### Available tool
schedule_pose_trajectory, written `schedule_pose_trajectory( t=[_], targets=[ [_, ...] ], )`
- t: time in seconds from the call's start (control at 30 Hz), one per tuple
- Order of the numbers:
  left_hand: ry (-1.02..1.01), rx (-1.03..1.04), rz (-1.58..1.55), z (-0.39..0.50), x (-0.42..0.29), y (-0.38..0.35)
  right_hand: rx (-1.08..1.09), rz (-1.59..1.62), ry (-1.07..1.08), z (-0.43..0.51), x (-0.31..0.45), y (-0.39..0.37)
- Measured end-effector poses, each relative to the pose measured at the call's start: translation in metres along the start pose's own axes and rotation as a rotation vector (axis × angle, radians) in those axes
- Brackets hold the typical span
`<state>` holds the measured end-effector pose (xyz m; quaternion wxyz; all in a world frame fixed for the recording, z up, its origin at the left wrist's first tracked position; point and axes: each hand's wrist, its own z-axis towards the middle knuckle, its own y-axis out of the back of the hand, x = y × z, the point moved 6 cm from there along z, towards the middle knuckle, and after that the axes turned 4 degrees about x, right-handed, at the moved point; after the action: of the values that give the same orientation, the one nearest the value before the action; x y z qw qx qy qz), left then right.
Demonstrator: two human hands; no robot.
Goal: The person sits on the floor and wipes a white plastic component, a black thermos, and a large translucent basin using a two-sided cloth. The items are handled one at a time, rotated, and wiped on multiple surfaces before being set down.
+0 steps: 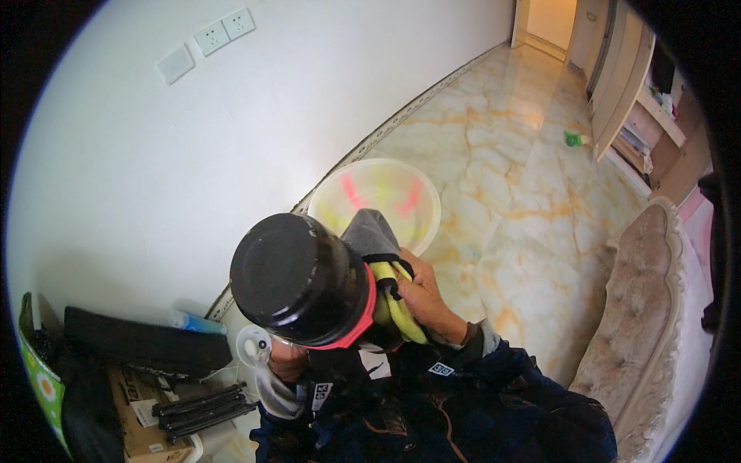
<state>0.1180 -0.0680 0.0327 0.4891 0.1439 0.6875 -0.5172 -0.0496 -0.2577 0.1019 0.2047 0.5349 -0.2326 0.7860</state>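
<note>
A black round container (301, 278) with a red rim, perhaps a pot or a vacuum flask, is tilted with its flat base towards the upper left. My right hand (425, 292) grips a grey and yellow cloth (385, 260) with black edging against the container's rim side. Below the container is my left hand (288, 359), partly covered by it; its fingers are hidden, and it seems to support the container from beneath. Beyond the cloth, a translucent plastic basin (385, 173) with pink and yellow marks stands on the floor by the wall.
At the lower left are a cardboard box (136, 428), a bundle of black rods (202, 411), a white round object (253, 346) and a blue bottle (198, 323). A tufted headboard (625, 307) stands at the right. A small green object (573, 138) lies on the marbled floor.
</note>
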Motion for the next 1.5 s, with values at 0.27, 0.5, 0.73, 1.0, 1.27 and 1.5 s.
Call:
schedule_pose_trajectory(
  t=[0.27,0.5,0.73,1.0,1.27,1.5],
  targets=[
    [0.045,0.007,0.04,-0.004,0.008,0.003,0.064,-0.1,-0.032,0.004,-0.009,-0.003],
    [0.086,0.019,0.093,-0.002,0.012,-0.001,0.306,0.018,0.167,0.042,0.05,-0.018],
    [0.104,0.027,0.195,0.0,0.008,-0.006,0.407,-0.227,0.092,0.047,0.012,-0.019],
    [0.097,0.218,0.529,0.055,-0.012,-0.037,0.283,-0.125,0.294,0.04,0.053,-0.01],
    [0.136,0.569,0.788,0.099,-0.033,-0.061,0.43,-0.263,0.133,0.033,-0.021,-0.006],
    [0.21,0.511,0.517,0.096,-0.05,-0.05,0.485,-0.75,-0.23,0.006,-0.071,0.041]
  ],
)
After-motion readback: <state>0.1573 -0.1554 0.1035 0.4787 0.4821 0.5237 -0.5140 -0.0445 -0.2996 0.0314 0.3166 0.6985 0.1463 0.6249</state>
